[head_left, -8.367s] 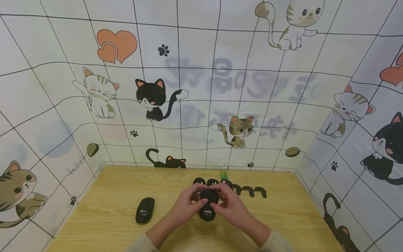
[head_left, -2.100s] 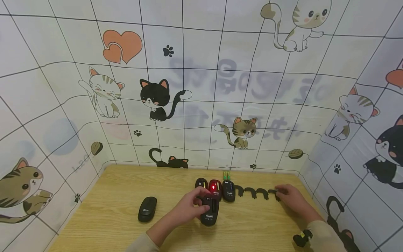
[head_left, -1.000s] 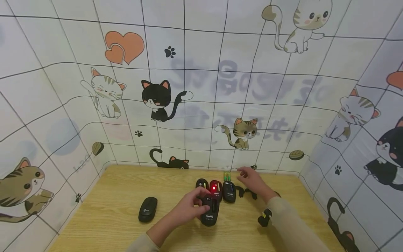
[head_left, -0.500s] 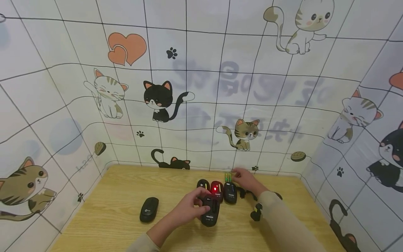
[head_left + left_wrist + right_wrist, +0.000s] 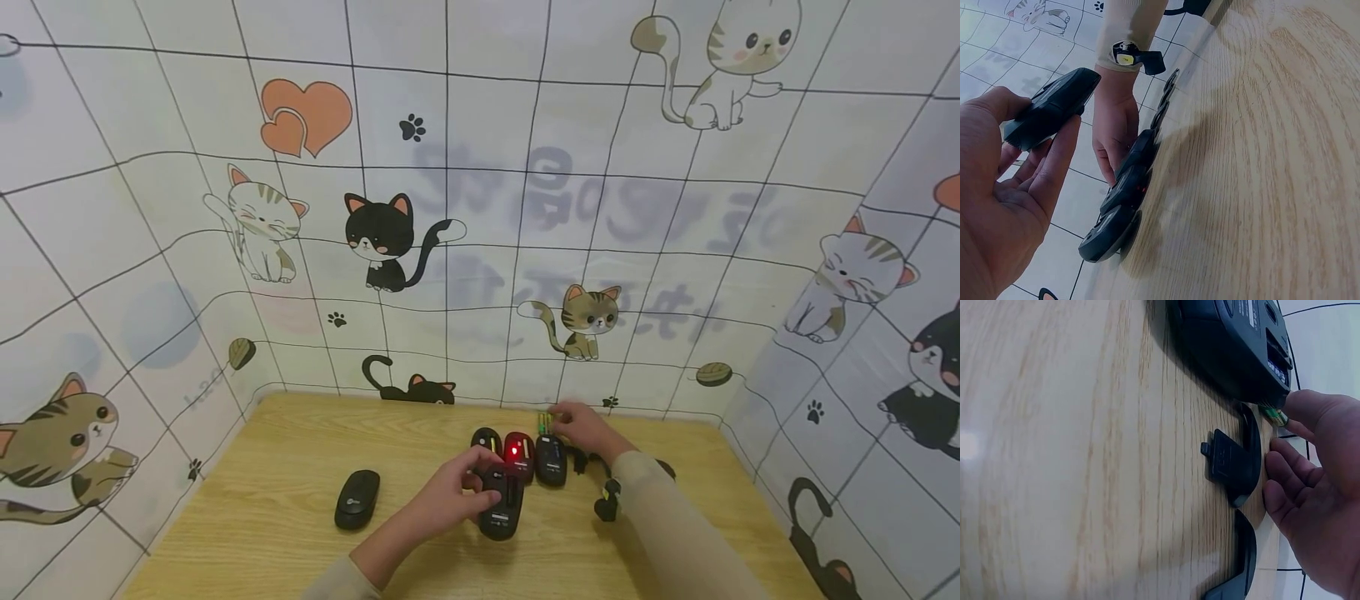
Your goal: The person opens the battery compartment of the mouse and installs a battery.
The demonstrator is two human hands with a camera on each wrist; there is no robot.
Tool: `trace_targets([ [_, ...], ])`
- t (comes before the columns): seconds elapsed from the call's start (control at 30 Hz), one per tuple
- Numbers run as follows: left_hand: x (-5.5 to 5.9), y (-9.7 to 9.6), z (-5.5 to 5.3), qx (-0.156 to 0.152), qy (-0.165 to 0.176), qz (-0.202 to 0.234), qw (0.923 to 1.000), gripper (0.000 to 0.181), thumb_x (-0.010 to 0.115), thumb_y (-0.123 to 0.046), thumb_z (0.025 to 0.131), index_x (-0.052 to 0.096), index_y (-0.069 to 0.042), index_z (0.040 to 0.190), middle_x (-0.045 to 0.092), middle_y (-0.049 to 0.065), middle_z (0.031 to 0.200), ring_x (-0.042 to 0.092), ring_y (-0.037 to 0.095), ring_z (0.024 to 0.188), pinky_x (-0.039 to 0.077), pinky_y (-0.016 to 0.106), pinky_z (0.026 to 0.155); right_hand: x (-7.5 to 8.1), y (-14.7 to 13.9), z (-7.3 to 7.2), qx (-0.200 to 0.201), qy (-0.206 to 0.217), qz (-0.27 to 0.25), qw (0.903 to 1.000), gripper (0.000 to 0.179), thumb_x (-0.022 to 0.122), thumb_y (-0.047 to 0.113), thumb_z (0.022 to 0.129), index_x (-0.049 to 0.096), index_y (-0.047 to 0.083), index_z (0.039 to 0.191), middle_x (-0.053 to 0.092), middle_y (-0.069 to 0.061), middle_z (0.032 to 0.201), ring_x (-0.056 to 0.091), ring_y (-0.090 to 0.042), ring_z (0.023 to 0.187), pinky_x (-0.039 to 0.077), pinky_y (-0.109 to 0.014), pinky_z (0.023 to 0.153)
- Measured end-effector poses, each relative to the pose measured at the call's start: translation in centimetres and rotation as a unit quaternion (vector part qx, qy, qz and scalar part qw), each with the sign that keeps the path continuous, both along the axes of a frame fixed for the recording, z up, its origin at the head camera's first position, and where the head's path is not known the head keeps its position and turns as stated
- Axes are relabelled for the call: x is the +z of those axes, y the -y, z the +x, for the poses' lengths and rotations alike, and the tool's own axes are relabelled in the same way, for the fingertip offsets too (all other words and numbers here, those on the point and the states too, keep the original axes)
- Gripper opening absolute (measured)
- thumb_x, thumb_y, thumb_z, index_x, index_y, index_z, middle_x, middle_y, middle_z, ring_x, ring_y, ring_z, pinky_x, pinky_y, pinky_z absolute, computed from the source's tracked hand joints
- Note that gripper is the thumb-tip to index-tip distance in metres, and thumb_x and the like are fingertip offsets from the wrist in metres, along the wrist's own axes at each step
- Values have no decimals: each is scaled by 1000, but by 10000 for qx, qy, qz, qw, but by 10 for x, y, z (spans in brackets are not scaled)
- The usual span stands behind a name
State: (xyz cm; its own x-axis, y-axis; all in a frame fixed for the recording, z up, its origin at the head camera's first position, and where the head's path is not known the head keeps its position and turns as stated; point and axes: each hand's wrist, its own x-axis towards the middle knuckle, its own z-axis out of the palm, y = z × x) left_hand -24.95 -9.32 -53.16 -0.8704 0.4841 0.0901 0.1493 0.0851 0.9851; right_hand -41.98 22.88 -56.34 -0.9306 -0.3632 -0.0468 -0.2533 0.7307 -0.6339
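Observation:
My left hand [image 5: 447,498] holds a black computer mouse [image 5: 506,508] by its edges, underside up, with a dark slot showing in it. In the left wrist view, the thumb and fingers pinch this mouse [image 5: 1054,109] above the table. At the back, my right hand [image 5: 587,430] reaches two green batteries [image 5: 543,423] lying behind the row of mice. The right wrist view has its thumb and forefinger at the end of a green battery [image 5: 1276,417], pinching it; the other fingers are loosely bent. Just in front lies an upturned dark mouse [image 5: 551,463].
A red mouse [image 5: 519,454] with a glowing light and another upturned mouse [image 5: 487,438] stand left of the dark one. Black battery covers [image 5: 1233,464] lie in a row to the right, partly under the right arm. A separate black mouse [image 5: 357,500] sits at left.
My right hand has left the battery covers on the right and moved left to the batteries. The left hand, earlier working with the right on the mouse, now holds it alone.

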Motion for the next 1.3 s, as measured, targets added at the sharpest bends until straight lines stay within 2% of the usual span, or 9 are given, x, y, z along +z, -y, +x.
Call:
trace_targets([
  [0.23, -1, 0, 0, -47, 20, 52, 10000, 40, 78, -6, 101, 64, -16, 137, 63, 10, 125, 71, 22, 95, 69, 39, 67, -3, -2, 0, 67, -73, -218, 9997, 40, 77, 17, 104, 70, -3, 138, 74, -17, 118, 70, -32, 107, 62, -51, 91],
  [0.43, -2, 1, 0, -37, 5, 40, 10000, 40, 78, -7, 101, 65, -17, 137, 63, 10, 125, 71, 21, 95, 68, 40, 66, -7, -3, -2, -238, 54, -664, 9975, 32, 80, 12, 101, 69, -2, 129, 73, -8, 110, 69, -24, 102, 60, -47, 91],
  [0.57, -2, 0, 0, -41, 15, 42, 10000, 40, 79, -7, 101, 65, -18, 137, 62, 9, 125, 71, 22, 95, 68, 40, 66, -7, -1, 1, -429, 86, -957, 9944, 34, 81, 8, 99, 66, -2, 128, 74, -11, 112, 70, -26, 106, 61, -48, 94],
  [0.73, -2, 0, 1, -23, 8, 22, 10000, 40, 79, -8, 101, 65, -18, 137, 63, 9, 126, 71, 21, 95, 68, 40, 67, -6, 3, 6, -691, 8, -1136, 9911, 36, 79, 3, 99, 62, -1, 130, 74, -15, 115, 71, -29, 106, 61, -47, 89],
  [0.97, -1, 0, 1, -6, 35, 9, 10000, 40, 79, -7, 101, 65, -19, 137, 63, 9, 126, 71, 21, 96, 69, 40, 67, -8, 5, 7, -1081, -204, -1292, 9855, 29, 77, 2, 101, 66, 4, 128, 75, -14, 116, 71, -29, 105, 61, -44, 85],
  [1.13, -1, 0, 1, -16, 26, 22, 10000, 40, 78, -7, 101, 65, -19, 137, 63, 9, 126, 72, 22, 96, 69, 40, 67, -9, 4, 6, -1180, -352, -1396, 9825, 29, 76, 6, 104, 66, 4, 131, 75, -15, 120, 71, -28, 107, 60, -38, 83],
  [1.3, -1, 0, 1, -4, -8, 2, 10000, 40, 78, -7, 101, 65, -19, 137, 63, 9, 126, 72, 22, 96, 69, 40, 67, -6, 4, 9, -1153, -495, -1597, 9792, 28, 75, 6, 105, 67, 3, 131, 75, -15, 118, 69, -29, 105, 57, -37, 81],
])
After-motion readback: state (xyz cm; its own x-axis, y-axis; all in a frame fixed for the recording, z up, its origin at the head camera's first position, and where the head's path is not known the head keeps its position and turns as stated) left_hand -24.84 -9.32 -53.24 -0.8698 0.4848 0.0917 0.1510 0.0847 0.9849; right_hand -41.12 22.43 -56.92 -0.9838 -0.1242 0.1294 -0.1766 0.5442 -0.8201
